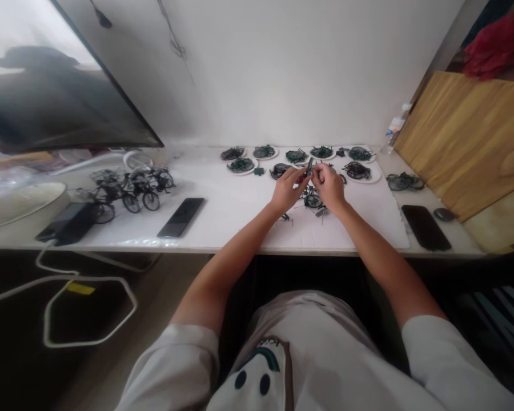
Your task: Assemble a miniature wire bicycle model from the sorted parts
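Observation:
Above the middle of the white work sheet (223, 217), my left hand (289, 185) and my right hand (329, 184) meet, fingers pinched on a small dark green model bicycle part (310, 164). Its exact kind is too small to make out. Just below the fingers, more model bicycle parts (312, 200) with a spoked wheel lie on the sheet, partly covered by my hands. Small loose pieces (323, 212) are close by. Behind my hands, several white plates (374, 174) carry piles of dark green and black bicycle parts (297, 155).
Several assembled model bicycles (131, 185) stand at the left, beside a black box (71, 222) and a phone (182, 217). On the right are another phone (426, 227), a mouse (444, 214), loose parts (406, 181) and a wooden board (471, 137). A monitor (60, 85) overhangs the left.

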### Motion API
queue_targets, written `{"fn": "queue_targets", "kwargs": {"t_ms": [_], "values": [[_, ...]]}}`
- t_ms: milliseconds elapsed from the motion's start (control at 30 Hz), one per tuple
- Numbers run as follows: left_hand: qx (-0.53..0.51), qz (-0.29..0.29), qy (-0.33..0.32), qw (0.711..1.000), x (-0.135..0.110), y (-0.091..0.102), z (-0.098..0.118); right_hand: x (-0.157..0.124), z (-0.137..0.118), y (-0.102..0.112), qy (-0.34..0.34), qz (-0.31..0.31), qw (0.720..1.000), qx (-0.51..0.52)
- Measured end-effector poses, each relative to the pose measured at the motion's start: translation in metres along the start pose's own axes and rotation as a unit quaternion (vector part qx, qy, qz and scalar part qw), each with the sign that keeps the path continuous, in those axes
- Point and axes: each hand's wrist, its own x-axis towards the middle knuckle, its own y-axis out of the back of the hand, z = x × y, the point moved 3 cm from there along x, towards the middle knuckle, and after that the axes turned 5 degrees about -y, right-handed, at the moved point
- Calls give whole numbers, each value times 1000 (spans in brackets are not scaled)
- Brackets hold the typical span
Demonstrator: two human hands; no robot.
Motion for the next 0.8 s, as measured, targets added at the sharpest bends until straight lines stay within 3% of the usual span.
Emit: {"fn": "queue_targets", "kwargs": {"t_ms": [400,800], "values": [[18,-12,-21,1000,-1,1,0,-3,4,-5,-40,-34,995,83],[33,-34,-36,998,0,2,-2,-2,0,-4,-51,-28,988,140]]}}
